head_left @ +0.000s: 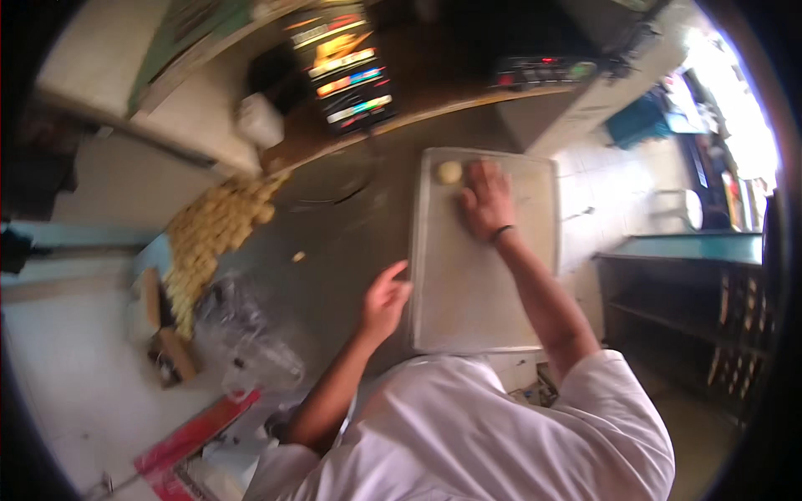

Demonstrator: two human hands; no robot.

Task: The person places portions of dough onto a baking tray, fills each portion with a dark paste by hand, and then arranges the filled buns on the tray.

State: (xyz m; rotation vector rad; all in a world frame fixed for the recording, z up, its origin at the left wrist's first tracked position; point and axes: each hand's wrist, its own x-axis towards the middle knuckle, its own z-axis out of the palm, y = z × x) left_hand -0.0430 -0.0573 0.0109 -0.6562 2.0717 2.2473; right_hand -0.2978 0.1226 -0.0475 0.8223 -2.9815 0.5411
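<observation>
A shallow light tray (468, 309) lies before me, reaching over the right side of the dark worktop. Near its far left corner rests a round pale dough ball (449, 172). Just right of that ball, my right hand (489, 202) lies flat on the tray, fingers stretched out; whatever may be under the palm is hidden. My left hand (386, 302) hovers by the tray's left edge, index finger extended and the others loosely bent, with nothing visible in it. A heap of similar dough pieces (221, 215) covers the worktop's left end.
A small dough scrap (298, 256) lies on the worktop (326, 234). Crumpled clear plastic (242, 321) sits at the near left. Toward the back are a blurred dark printed package (344, 71) and a device with a red light (545, 70). Dark shelving (668, 305) stands at right.
</observation>
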